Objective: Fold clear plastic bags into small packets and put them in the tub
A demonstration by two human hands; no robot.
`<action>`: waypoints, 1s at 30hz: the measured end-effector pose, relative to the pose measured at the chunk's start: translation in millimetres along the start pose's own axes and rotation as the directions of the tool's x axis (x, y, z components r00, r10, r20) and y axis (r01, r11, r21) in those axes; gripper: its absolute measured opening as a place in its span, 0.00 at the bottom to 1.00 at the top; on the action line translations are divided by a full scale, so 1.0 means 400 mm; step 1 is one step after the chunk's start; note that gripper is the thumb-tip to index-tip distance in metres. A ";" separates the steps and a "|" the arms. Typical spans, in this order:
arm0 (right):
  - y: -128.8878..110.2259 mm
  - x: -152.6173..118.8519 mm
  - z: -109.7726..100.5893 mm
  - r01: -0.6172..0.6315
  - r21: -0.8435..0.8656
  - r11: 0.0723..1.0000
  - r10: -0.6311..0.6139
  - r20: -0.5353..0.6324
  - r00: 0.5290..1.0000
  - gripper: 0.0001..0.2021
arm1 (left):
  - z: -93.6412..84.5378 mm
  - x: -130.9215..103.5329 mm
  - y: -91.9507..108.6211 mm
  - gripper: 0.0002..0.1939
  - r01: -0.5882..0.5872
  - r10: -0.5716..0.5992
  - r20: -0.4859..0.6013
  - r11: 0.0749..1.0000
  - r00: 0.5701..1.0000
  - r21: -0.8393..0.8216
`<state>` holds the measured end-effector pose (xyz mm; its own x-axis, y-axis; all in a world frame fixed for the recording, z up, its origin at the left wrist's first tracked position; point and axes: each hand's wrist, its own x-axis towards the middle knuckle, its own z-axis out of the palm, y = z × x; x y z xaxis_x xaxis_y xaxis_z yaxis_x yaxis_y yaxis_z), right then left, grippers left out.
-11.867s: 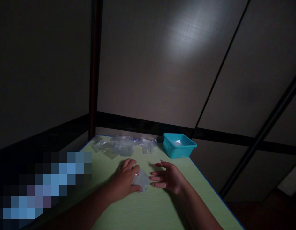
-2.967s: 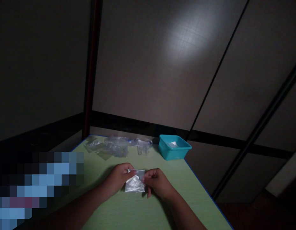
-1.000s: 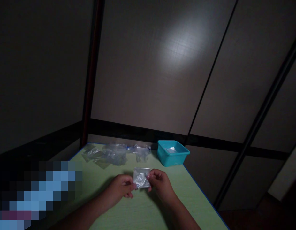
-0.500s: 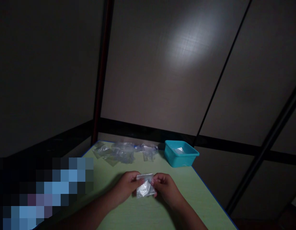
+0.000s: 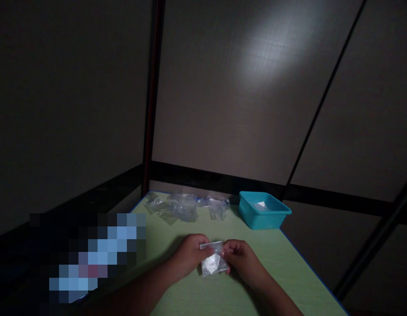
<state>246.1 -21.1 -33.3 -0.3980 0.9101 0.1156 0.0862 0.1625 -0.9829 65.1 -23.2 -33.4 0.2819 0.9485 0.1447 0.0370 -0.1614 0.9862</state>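
Note:
A small clear plastic bag (image 5: 212, 263), folded to a rough square and shiny on its face, is held above the green table (image 5: 190, 292). My left hand (image 5: 193, 253) pinches its left edge, thumb on top and fingers behind. On the other side, my right hand (image 5: 241, 258) grips the right edge near the upper corner between thumb and fingers. Whether anything lies inside the bag I cannot tell.
Several loose clear plastic bags (image 5: 183, 207) lie flat along the table's far edge. A turquoise plastic basin (image 5: 264, 218) stands at the far right with something clear and shiny (image 5: 261, 205) inside. Dark wall panels (image 5: 223, 109) rise behind the table.
The whole view has shifted, so the table and basin sit further right. Both hands keep hold of the bag, which is now tilted slightly more.

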 end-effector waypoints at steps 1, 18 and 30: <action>-0.001 0.000 0.001 -0.004 -0.006 1.000 0.004 0.004 1.000 0.16 | 0.000 -0.002 0.003 0.20 0.003 -0.003 -0.007 1.000 1.000 0.010; -0.007 0.000 -0.001 -0.059 -0.113 0.992 0.066 0.060 0.996 0.19 | -0.007 0.000 -0.024 0.12 0.031 -0.030 -0.019 0.997 0.999 0.070; -0.014 0.000 0.002 -0.040 -0.078 0.996 0.046 0.078 0.996 0.18 | -0.003 -0.003 -0.015 0.11 0.033 -0.032 -0.020 0.997 0.999 0.068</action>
<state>244.8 -22.4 -28.0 -0.4639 0.8839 0.0588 0.1729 0.1555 -0.9726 63.3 -23.0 -39.5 0.2612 0.9584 0.1151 0.1119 -0.1485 0.9826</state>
